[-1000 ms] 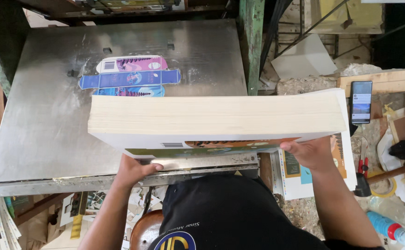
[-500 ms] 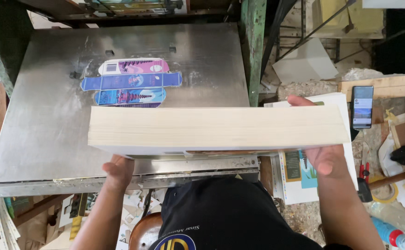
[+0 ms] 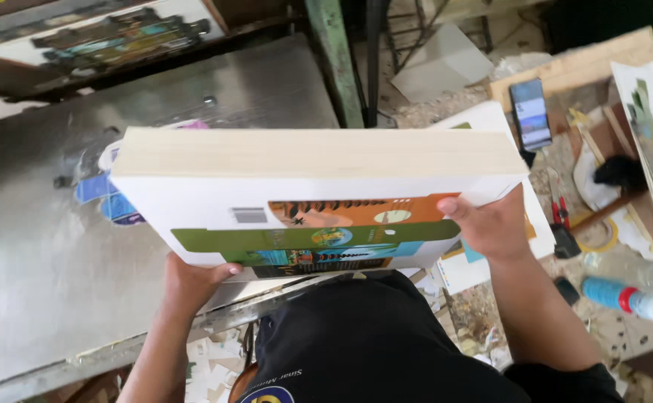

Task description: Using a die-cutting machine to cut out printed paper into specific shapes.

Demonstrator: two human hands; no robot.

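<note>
I hold a thick stack of printed sheets in both hands above a grey metal table. Its pale cut edge faces away from me and its white top sheet shows green, orange and blue printing. My left hand grips the stack's near left corner from below. My right hand clasps the near right corner, thumb on top. A flat blue and pink printed carton piece lies on the table, mostly hidden behind the stack.
A green metal post rises behind the table. To the right a cluttered bench carries a phone, paper sheets, a tape roll, a red-handled tool and a blue bottle. Paper scraps litter the floor.
The stack has tilted toward me, so its printed top sheet shows. My view has swung left and closer, and the stack now covers most of the carton piece.
</note>
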